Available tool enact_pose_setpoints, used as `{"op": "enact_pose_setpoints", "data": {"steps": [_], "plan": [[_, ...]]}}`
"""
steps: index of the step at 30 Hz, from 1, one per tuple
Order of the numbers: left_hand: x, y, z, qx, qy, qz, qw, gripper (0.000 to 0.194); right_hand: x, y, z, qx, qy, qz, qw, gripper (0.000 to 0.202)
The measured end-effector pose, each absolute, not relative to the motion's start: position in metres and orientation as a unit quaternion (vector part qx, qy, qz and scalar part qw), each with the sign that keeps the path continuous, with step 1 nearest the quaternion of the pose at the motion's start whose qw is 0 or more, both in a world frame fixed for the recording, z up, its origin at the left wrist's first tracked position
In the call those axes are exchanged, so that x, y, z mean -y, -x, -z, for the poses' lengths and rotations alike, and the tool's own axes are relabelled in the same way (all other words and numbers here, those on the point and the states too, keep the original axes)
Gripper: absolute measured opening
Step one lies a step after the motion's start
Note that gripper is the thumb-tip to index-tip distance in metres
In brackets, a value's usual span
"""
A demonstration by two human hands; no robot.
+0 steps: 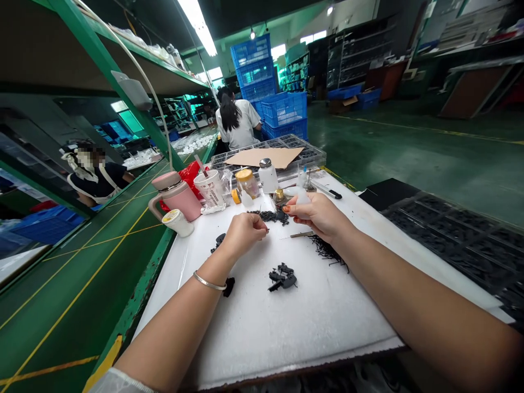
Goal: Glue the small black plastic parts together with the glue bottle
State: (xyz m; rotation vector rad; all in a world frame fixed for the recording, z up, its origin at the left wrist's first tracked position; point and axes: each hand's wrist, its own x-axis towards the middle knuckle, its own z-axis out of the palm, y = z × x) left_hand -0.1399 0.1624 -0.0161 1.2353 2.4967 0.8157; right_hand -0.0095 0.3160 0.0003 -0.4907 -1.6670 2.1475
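My left hand (245,233) is closed in a pinch over the white tabletop (245,333); a tiny dark bit shows at its fingertips, too small to name. My right hand (317,214) is wrapped round a small translucent white squeeze bottle (303,196), fingertips stained orange-brown. Between and beyond both hands lies a heap of tiny black parts (268,216). Nearer me is a small cluster of black plastic pieces (282,277). More black pieces (219,241) sit partly behind my left hand. Under my right wrist are thin black strips (327,250) and a narrow metal tool (302,234).
A pink mug (180,197), a paper cup (210,191), a small white tub (178,224), a yellow-lidded jar (248,184) and a white pump bottle (268,177) line the back left. A utility knife (327,190) lies back right. Cardboard (266,158) covers trays behind. Two people sit beyond.
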Motion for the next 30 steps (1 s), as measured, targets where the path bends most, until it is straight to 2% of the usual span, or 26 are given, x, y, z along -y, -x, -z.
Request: {"op": "enact_pose_setpoints", "data": {"steps": [6,14,19,21,24,27,30], "plan": [[-0.142,0.139,0.017,-0.851,-0.417,-0.286,0.141,0.014,-0.313,0.012,0.005,0.643,0.139,-0.733,0.173,0.025],[-0.132,0.135,0.018,-0.855,-0.478,-0.191,0.059,0.027,-0.310,0.014,0.011,0.685,0.122,-0.702,0.155,0.023],[-0.122,0.134,0.008,-0.859,-0.474,-0.186,0.044,0.029,-0.309,0.013,0.010,0.691,0.122,-0.697,0.147,0.025],[-0.117,0.131,0.000,-0.854,-0.447,-0.255,0.078,0.025,-0.307,0.012,0.008,0.696,0.114,-0.696,0.136,0.024],[-0.109,0.123,-0.011,-0.790,-0.374,-0.441,0.202,0.011,-0.299,0.008,0.004,0.715,0.097,-0.682,0.118,0.021],[-0.103,0.115,-0.015,-0.698,-0.309,-0.571,0.301,0.017,-0.289,0.004,-0.002,0.735,0.062,-0.666,0.111,0.018],[-0.100,0.108,-0.013,-0.636,-0.259,-0.642,0.341,0.021,-0.280,0.001,-0.006,0.733,0.043,-0.671,0.101,0.017]]}}
